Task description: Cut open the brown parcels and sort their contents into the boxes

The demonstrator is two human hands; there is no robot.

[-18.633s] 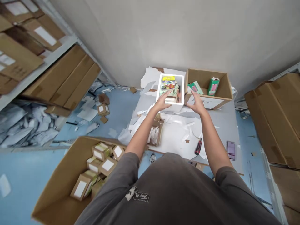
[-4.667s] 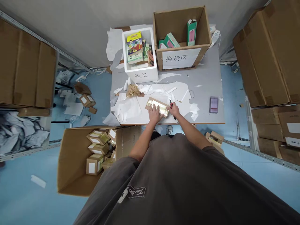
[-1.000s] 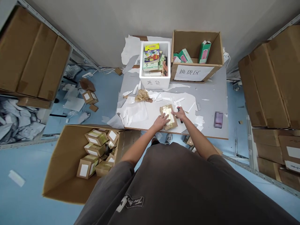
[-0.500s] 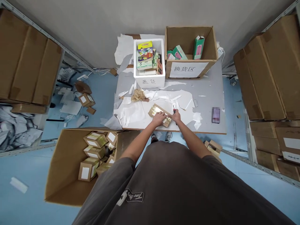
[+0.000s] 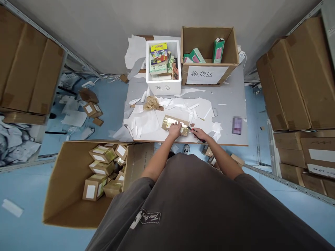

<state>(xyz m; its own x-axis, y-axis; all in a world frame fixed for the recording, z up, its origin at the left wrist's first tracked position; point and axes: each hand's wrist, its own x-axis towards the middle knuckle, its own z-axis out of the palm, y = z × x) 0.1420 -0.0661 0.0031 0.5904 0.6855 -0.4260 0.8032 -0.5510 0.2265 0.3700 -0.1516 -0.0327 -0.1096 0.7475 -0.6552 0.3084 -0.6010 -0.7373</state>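
Observation:
A small brown carton (image 5: pixel 168 122) wrapped in shiny tape lies on white paper near the table's front edge. My left hand (image 5: pixel 175 129) rests on its near side, thumb and fingers gripping it. My right hand (image 5: pixel 199 134) is closed around a dark and red cutter (image 5: pixel 202 140), whose tip points at the carton's right end. Crumpled brown paper (image 5: pixel 151 103) and torn white scraps lie behind the carton.
A white foam box (image 5: pixel 164 88) with packets and a cardboard box (image 5: pixel 206 75) with green cartons stand at the back. A large open carton (image 5: pixel 65 181) holds several parcels at lower left. Shelves (image 5: pixel 290 83) flank the table.
The carton has turned to lie more level. My right hand has moved back from it to the right and now shows the cutter slanting toward its end. The whole view has shifted slightly.

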